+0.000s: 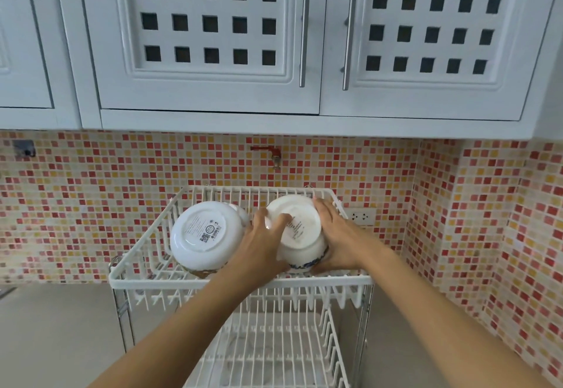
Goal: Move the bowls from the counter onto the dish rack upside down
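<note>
A white wire dish rack with two tiers stands on the counter against the tiled wall. On the left of its top tier a white bowl rests upside down, its labelled base tilted towards me. To its right a second white bowl with a blue pattern near its rim is also upside down in the top tier. My left hand holds this bowl's left side and my right hand holds its right side. The bowl's rim is partly hidden by my hands.
The rack's lower tier holds nothing. White wall cabinets hang overhead. A red tap sticks out of the mosaic wall behind the rack, and a socket sits to the right. Grey counter spreads to both sides.
</note>
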